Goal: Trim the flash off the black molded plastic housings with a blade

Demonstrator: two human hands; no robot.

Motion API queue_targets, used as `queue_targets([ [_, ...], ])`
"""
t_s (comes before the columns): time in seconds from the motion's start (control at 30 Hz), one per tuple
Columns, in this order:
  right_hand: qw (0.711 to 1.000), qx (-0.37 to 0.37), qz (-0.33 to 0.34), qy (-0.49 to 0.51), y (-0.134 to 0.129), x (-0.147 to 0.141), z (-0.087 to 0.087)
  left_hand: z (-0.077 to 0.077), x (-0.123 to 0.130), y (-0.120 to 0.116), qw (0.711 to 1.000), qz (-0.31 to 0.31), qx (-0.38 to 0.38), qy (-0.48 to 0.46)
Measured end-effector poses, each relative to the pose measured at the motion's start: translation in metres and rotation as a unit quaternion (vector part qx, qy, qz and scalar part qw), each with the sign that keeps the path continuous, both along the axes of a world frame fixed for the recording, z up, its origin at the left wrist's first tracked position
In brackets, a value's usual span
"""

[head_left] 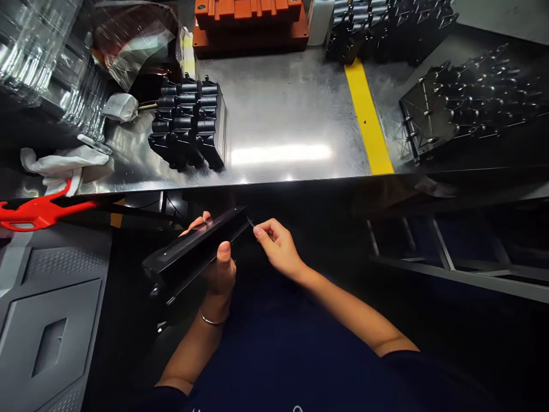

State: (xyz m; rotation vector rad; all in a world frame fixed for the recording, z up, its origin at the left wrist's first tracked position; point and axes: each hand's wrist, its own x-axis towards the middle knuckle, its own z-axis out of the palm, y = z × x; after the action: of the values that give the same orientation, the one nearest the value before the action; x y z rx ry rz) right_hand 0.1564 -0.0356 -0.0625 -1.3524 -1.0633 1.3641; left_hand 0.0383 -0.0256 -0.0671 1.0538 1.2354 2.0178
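A long black plastic part point(193, 243) lies tilted across my left hand point(221, 272), its far end pointing up and right. The thumb rests on the near side, and fingertips show over the far side. My right hand point(278, 246) is beside the part's upper right end, with thumb and forefinger pinched at a small, thin dark piece there, too small to make out. On the metal bench point(287, 114) above stands a group of similar black parts point(186, 123).
An orange block point(251, 26) sits at the bench's back, with more black parts point(484, 97) to the right. Yellow tape point(369, 117) crosses the metal. At left are clear plastic trays point(51, 68), a red tool point(43, 212) and a grey bin point(51, 326).
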Motion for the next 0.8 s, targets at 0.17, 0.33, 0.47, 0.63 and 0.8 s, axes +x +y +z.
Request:
queue_targets([
  [0.17,0.993,0.076,0.004,-0.088,-0.006,0.007,0.003,0.012,0.004,0.0,0.981,-0.03,-0.121,-0.15],
  [0.33,0.979,0.147,0.01,-0.143,-0.011,0.007,0.01,0.02,0.006,0.0,0.97,-0.032,-0.163,-0.176],
  [0.47,0.977,0.141,-0.007,-0.161,-0.009,0.01,0.01,0.023,0.007,0.0,0.966,-0.037,-0.16,-0.197],
  [0.63,0.984,0.097,-0.019,-0.149,-0.008,0.012,0.013,0.021,0.011,-0.001,0.971,-0.023,-0.159,-0.178],
  [0.8,0.986,0.055,-0.072,-0.141,-0.009,0.03,-0.016,0.033,-0.003,-0.003,0.965,-0.008,-0.188,-0.182],
])
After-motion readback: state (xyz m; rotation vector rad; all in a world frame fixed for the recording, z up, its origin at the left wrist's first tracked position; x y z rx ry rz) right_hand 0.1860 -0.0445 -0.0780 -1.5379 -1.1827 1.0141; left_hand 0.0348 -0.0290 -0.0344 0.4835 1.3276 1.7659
